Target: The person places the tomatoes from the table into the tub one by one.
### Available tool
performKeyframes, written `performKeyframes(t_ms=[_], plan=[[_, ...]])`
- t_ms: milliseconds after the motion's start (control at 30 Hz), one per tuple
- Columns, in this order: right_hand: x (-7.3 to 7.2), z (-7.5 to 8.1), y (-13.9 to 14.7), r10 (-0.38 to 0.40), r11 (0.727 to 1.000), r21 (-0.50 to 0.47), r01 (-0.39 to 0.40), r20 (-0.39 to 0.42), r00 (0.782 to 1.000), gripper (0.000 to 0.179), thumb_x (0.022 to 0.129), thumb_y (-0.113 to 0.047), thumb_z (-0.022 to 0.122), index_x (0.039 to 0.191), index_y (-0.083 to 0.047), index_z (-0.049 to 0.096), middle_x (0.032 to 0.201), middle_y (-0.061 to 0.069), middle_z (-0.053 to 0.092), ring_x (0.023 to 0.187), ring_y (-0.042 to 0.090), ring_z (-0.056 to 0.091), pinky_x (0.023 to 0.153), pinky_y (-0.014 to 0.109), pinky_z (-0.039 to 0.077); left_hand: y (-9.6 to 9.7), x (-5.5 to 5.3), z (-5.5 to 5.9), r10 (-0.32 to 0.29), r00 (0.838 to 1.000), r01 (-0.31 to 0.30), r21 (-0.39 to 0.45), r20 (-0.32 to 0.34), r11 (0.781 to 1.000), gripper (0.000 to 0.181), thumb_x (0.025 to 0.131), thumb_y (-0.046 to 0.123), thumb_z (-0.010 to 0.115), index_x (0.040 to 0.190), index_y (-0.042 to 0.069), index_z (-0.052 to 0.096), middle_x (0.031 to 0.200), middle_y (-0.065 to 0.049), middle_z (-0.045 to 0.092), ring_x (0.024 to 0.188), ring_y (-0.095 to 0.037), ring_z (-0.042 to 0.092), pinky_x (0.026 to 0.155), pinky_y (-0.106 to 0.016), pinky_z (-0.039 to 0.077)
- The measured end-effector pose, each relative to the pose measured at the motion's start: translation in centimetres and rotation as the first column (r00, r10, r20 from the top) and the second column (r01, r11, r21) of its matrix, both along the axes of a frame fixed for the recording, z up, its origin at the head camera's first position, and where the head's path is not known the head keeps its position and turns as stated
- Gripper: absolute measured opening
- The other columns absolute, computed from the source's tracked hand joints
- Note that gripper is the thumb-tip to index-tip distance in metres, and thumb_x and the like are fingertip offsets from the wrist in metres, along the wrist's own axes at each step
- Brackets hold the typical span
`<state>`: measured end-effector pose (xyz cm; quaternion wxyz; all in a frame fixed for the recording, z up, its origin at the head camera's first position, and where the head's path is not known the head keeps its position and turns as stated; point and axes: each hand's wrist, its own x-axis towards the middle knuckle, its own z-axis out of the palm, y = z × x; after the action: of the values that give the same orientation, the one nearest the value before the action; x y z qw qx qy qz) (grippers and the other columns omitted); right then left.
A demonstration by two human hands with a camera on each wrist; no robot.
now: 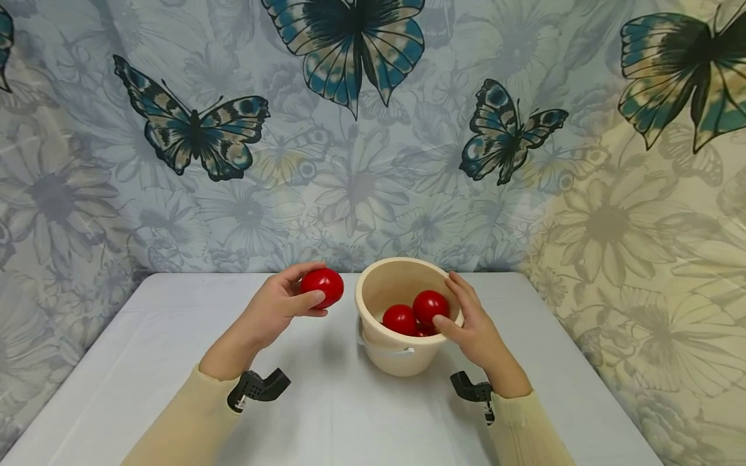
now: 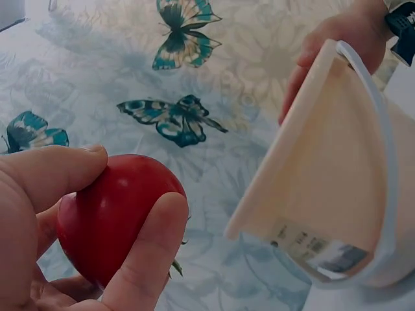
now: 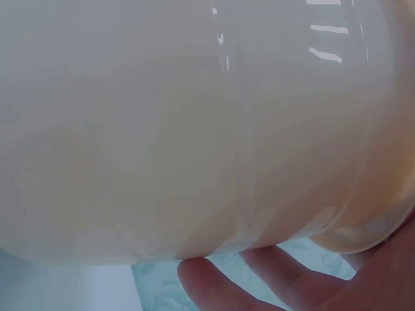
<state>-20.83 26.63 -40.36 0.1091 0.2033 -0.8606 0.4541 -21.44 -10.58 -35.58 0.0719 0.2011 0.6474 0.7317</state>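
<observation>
In the head view my left hand holds a red tomato in the air, left of a cream bucket. Thumb and fingers wrap the tomato's sides, and green stem bits show under it in the left wrist view. My right hand grips the bucket's right rim, thumb over the edge and fingers along the outside. Inside the bucket lie a red tomato and another tomato, with part of a third below them. The right wrist view shows fingertips against the bucket's outer wall.
A pale handle hangs down the bucket's front, and a printed label is on its side. The white table ends at a curtain with butterflies and flowers. Each wrist wears a black camera mount.
</observation>
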Motion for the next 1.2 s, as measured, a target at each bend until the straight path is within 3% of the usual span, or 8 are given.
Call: performKeyframes(t_ms=[367,900,1200], plan=[[0.0,0.0,-0.2,-0.002,1.0,-0.006,0.002,0.007,1.0,0.075,0.093,-0.022,0.068,0.154,0.0,0.031,0.163,0.008,0.016,0.146,0.039,0.019,0.102,0.064,0.038,2.5,-0.5,2.4,-0.014,1.0,0.014,0.027,0.001,1.0,0.053,0.094,0.003,0.068,0.143,0.004,0.049,0.137,-0.019,0.05,0.118,-0.04,0.054,0.083,-0.047,0.058],[0.3,0.2,-0.1,0.004,1.0,-0.006,-0.004,0.013,1.0,0.074,0.094,-0.021,0.068,0.154,0.002,0.03,0.163,0.009,0.016,0.146,0.04,0.018,0.103,0.064,0.036,5.8,-1.5,3.2,-0.044,0.999,0.044,-0.001,-0.032,0.999,0.051,0.093,0.0,0.067,0.142,0.004,0.052,0.133,-0.019,0.053,0.116,-0.037,0.056,0.082,-0.046,0.058],[0.2,0.5,-0.2,0.007,1.0,-0.005,-0.007,0.009,1.0,0.074,0.093,-0.02,0.068,0.153,0.001,0.031,0.163,0.008,0.016,0.146,0.039,0.019,0.103,0.064,0.036,7.1,-2.1,2.9,-0.04,0.999,0.04,-0.025,-0.015,0.999,0.051,0.092,0.0,0.067,0.141,0.005,0.053,0.131,-0.018,0.054,0.116,-0.036,0.056,0.081,-0.045,0.059]])
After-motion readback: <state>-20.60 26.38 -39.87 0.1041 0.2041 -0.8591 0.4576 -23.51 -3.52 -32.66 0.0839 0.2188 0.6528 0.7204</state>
